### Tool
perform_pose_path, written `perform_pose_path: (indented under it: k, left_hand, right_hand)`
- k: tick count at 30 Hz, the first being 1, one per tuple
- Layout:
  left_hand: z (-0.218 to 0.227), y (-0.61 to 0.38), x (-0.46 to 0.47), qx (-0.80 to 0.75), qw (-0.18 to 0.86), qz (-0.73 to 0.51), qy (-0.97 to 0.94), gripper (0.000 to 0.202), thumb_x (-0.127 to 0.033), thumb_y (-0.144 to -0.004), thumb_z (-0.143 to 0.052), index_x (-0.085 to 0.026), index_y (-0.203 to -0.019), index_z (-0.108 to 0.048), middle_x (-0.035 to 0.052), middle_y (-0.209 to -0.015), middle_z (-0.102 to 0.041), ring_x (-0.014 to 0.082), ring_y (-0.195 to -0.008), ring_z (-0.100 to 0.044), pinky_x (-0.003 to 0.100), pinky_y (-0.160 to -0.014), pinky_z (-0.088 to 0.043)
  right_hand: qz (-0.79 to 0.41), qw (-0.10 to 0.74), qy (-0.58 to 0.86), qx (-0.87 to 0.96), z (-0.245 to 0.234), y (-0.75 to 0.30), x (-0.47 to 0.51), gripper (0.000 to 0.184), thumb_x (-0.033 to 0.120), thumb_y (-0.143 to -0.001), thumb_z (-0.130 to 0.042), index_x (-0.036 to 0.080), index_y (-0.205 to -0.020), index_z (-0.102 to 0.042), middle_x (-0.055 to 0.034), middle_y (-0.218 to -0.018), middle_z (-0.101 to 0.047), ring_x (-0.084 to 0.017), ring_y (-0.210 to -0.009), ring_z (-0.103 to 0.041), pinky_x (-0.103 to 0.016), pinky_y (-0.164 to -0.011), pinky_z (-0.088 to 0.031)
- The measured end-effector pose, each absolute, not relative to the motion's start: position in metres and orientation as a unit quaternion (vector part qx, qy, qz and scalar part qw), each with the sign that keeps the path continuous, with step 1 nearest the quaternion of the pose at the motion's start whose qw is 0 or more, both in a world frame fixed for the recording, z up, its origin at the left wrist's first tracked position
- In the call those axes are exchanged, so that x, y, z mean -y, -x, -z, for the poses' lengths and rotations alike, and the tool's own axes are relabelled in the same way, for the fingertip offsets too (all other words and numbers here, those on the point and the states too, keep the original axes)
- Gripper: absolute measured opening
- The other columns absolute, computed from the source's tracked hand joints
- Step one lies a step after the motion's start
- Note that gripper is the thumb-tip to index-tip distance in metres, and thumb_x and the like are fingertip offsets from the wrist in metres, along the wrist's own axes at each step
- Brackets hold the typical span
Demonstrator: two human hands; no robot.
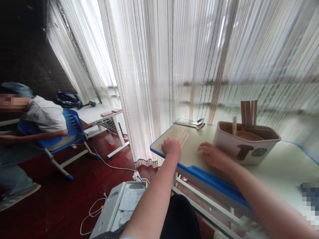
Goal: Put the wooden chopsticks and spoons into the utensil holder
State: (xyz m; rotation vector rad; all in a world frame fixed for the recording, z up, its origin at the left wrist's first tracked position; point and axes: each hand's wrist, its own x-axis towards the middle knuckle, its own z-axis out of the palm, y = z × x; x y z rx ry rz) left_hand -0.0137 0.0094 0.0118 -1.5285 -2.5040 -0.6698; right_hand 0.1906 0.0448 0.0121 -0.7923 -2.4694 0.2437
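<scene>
Classroom-like room, blue-edged desk (286, 166), blue chair (74, 122), curtains (154, 73)

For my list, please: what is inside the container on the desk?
A bundle of sticks stands upright at the back, and one paler stick nearer the front. The container's walls hide their lower ends.

Both my forearms bare, reaching from near to far. Left forearm (154, 196) nearly straight, rising slightly rightward; left hand (171, 146) back upward, fingers (164, 144) curled in, their grip hard to read. Right forearm (259, 191) slants in from near right; right hand (214, 155) palm down, fingers loosely bent, spread a little, pointing left. Hands apart, right one slightly blurred.
</scene>
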Motion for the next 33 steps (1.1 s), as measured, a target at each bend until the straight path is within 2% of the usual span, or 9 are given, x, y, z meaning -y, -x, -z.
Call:
perform_pose_path:
  k: [5, 10, 13, 18, 20, 24, 27, 30, 33]
  left_hand:
    - [-0.013, 0.017, -0.005, 0.825, 0.065, 0.239, 0.508, 0.04, -0.034, -0.087, -0.03, -0.017, -0.093, -0.065, 0.0145, -0.1, -0.058, 0.0263, -0.096, -0.05, 0.041, -0.078, -0.04]
    - [-0.012, 0.023, -0.003, 0.822, 0.058, 0.248, 0.509, 0.036, -0.044, -0.081, -0.043, -0.018, -0.093, -0.065, 0.012, -0.1, -0.059, 0.0257, -0.097, -0.05, 0.037, -0.08, -0.041]
    - [-0.015, 0.025, -0.004, 0.804, 0.027, 0.282, 0.524, 0.027, -0.037, -0.08, -0.047, -0.018, -0.088, -0.066, 0.0111, -0.102, -0.058, 0.0246, -0.099, -0.05, 0.036, -0.08, -0.041]
    - [-0.033, 0.02, 0.0, 0.723, 0.009, 0.419, 0.549, 0.02, -0.03, -0.081, -0.048, -0.017, -0.08, -0.064, 0.0089, -0.098, -0.058, 0.0195, -0.096, -0.051, 0.031, -0.085, -0.041]
    - [-0.046, 0.008, 0.004, 0.663, 0.002, 0.484, 0.571, 0.021, -0.032, -0.082, -0.047, -0.017, -0.081, -0.063, 0.0074, -0.095, -0.058, 0.0163, -0.087, -0.054, 0.029, -0.081, -0.043]
    - [-0.077, -0.031, 0.014, 0.534, -0.074, 0.552, 0.636, 0.026, -0.039, -0.083, -0.045, -0.017, -0.085, -0.06, 0.0053, -0.092, -0.058, 0.0108, -0.066, -0.053, 0.024, -0.065, -0.046]
    - [-0.1, -0.066, 0.023, 0.481, -0.126, 0.541, 0.678, 0.027, -0.04, -0.083, -0.046, -0.017, -0.084, -0.06, 0.005, -0.088, -0.06, 0.0105, -0.064, -0.054, 0.023, -0.063, -0.045]
    - [-0.114, -0.095, 0.025, 0.457, -0.153, 0.523, 0.703, 0.024, -0.037, -0.081, -0.049, -0.017, -0.082, -0.061, 0.0047, -0.085, -0.062, 0.0101, -0.062, -0.054, 0.024, -0.063, -0.045]
    - [-0.119, -0.118, 0.023, 0.46, -0.14, 0.542, 0.689, 0.021, -0.035, -0.081, -0.05, -0.017, -0.082, -0.062, 0.0039, -0.082, -0.062, 0.0102, -0.061, -0.054, 0.025, -0.064, -0.045]
  right_hand:
    - [-0.098, 0.273, 0.293, 0.911, -0.014, -0.19, -0.041, 0.026, 0.014, -0.077, -0.045, 0.02, -0.093, -0.064, -0.0078, -0.102, -0.059, -0.017, -0.086, -0.06, -0.032, -0.082, -0.046]
    - [-0.147, 0.322, 0.316, 0.88, -0.03, -0.194, -0.033, 0.022, 0.019, -0.075, -0.05, 0.02, -0.09, -0.067, -0.0069, -0.096, -0.064, -0.019, -0.085, -0.061, -0.034, -0.08, -0.047]
    - [-0.261, 0.343, 0.331, 0.839, -0.049, -0.201, -0.024, 0.025, 0.025, -0.073, -0.055, 0.021, -0.095, -0.067, -0.0072, -0.1, -0.065, -0.021, -0.091, -0.061, -0.035, -0.081, -0.047]
    - [-0.509, 0.373, 0.225, 0.743, -0.087, -0.212, -0.009, 0.033, 0.032, -0.08, -0.05, 0.019, -0.108, -0.062, -0.011, -0.104, -0.065, -0.023, -0.1, -0.059, -0.037, -0.085, -0.046]
    - [-0.501, 0.401, 0.244, 0.727, -0.103, -0.214, -0.003, 0.034, 0.035, -0.08, -0.052, 0.018, -0.107, -0.062, -0.0118, -0.101, -0.066, -0.022, -0.094, -0.061, -0.036, -0.081, -0.048]
    - [-0.363, 0.455, 0.385, 0.716, -0.138, -0.218, 0.007, 0.034, 0.039, -0.075, -0.058, 0.015, -0.098, -0.065, -0.0103, -0.087, -0.068, -0.019, -0.073, -0.064, -0.031, -0.065, -0.051]
    - [-0.325, 0.483, 0.433, 0.688, -0.169, -0.23, 0.01, 0.032, 0.042, -0.075, -0.058, 0.014, -0.088, -0.067, -0.0076, -0.073, -0.068, -0.016, -0.066, -0.063, -0.027, -0.06, -0.051]
    - [-0.316, 0.511, 0.445, 0.665, -0.199, -0.248, 0.006, 0.027, 0.039, -0.074, -0.06, 0.014, -0.081, -0.067, -0.0068, -0.071, -0.067, -0.014, -0.062, -0.062, -0.025, -0.057, -0.051]
    - [-0.3, 0.48, 0.447, 0.693, -0.222, -0.264, 0.0, 0.021, 0.035, -0.072, -0.063, 0.015, -0.077, -0.067, -0.006, -0.069, -0.067, -0.014, -0.061, -0.062, -0.025, -0.056, -0.051]
